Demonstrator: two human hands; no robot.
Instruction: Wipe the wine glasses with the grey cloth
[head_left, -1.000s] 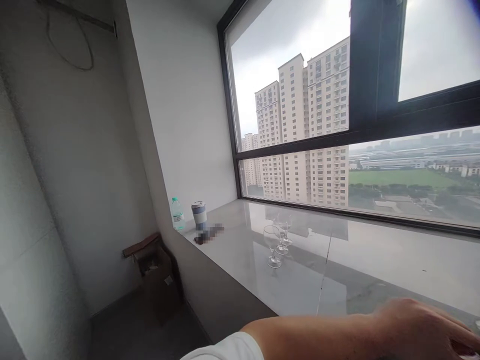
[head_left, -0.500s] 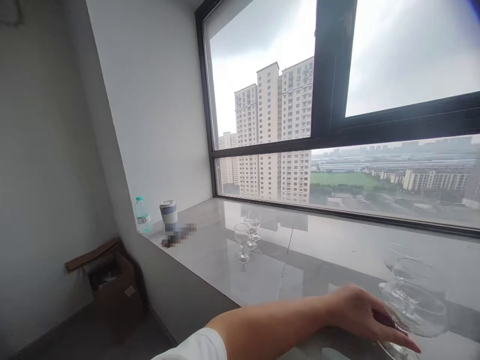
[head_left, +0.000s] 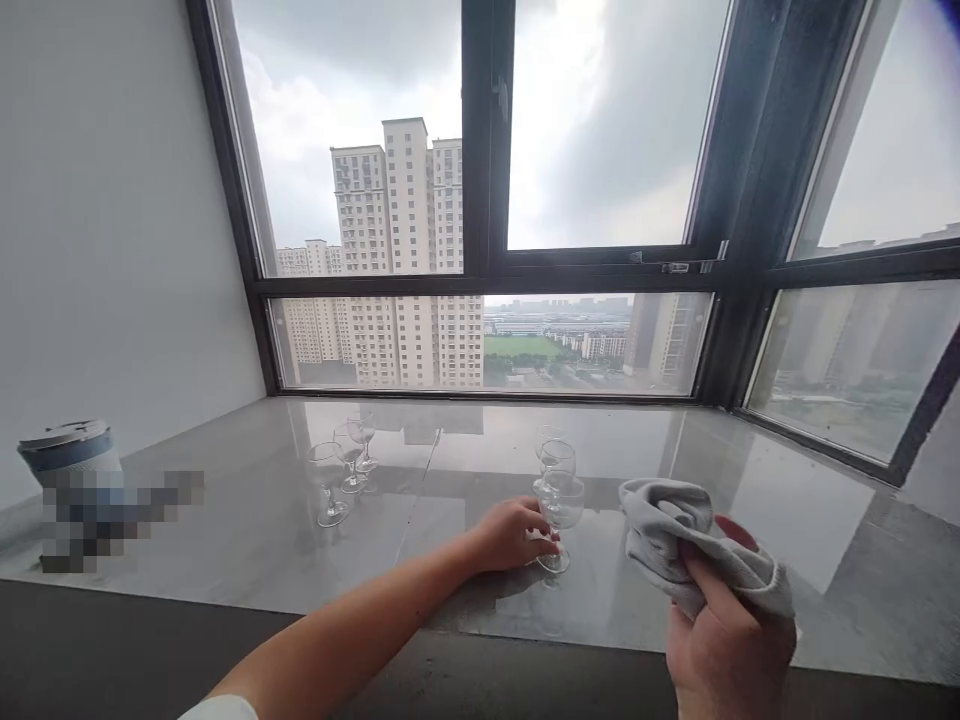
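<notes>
My left hand [head_left: 508, 536] reaches across the grey sill with its thumb and fingers closed about the stem of a clear stemmed glass [head_left: 565, 503]. That glass is upright with its foot on the sill. Directly behind it stand other clear stemmed glasses [head_left: 558, 458], partly hidden by the front one. At the right, my right hand [head_left: 721, 635] is raised over the sill's near edge, gripping a bunched grey cloth [head_left: 666, 520]. The cloth is beside the front glass, apart from it.
Several more stemmed glasses [head_left: 328, 480] stand in a row left of centre. A lidded paper cup [head_left: 71, 458] is at the far left, beside a blurred-out patch. Dark window frames [head_left: 480, 284] border the shiny sill [head_left: 247, 540] at the back and right.
The view has swung right. My right hand with the grey cloth has come into sight. My left hand stays by the same group of glasses, and the bottle and cardboard box have left the picture.
</notes>
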